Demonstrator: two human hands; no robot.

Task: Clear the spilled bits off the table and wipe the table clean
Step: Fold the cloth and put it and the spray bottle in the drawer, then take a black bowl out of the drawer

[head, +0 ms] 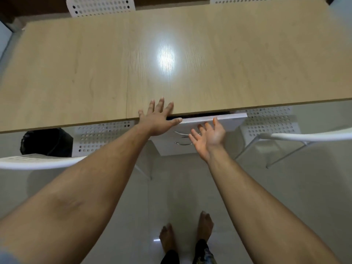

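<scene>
While the person stood barefoot on the pale tiled floor (285, 197), both bare arms reached forward to the near edge of the table (76, 73). That table was a light wood-grain top made of two panels, with a seam running from front to back, and a bright patch of reflected light (166, 58) lay near its middle. No spilled bits could be made out on the wood from this view, and no cloth was in either hand.

The left hand (159, 121) lay palm down with its fingers spread wide, the fingertips over the table edge and the thumb pointing right along the rim. It gripped nothing. The right hand (209, 138) was held just below the table edge, palm turned up and slightly cupped, fingers loosely apart, and it was empty too. The two hands were close together but not touching.

Under the edge, behind the right hand, stood a white drawer unit (190, 149) with curved metal handles (182, 143). White chairs with punched holes (102, 138) sat tucked under the table on both sides, two more (101, 6) showed at the far side, and a dark bin (47, 141) stood on the floor at the left. Both feet (204, 225) showed at the bottom.
</scene>
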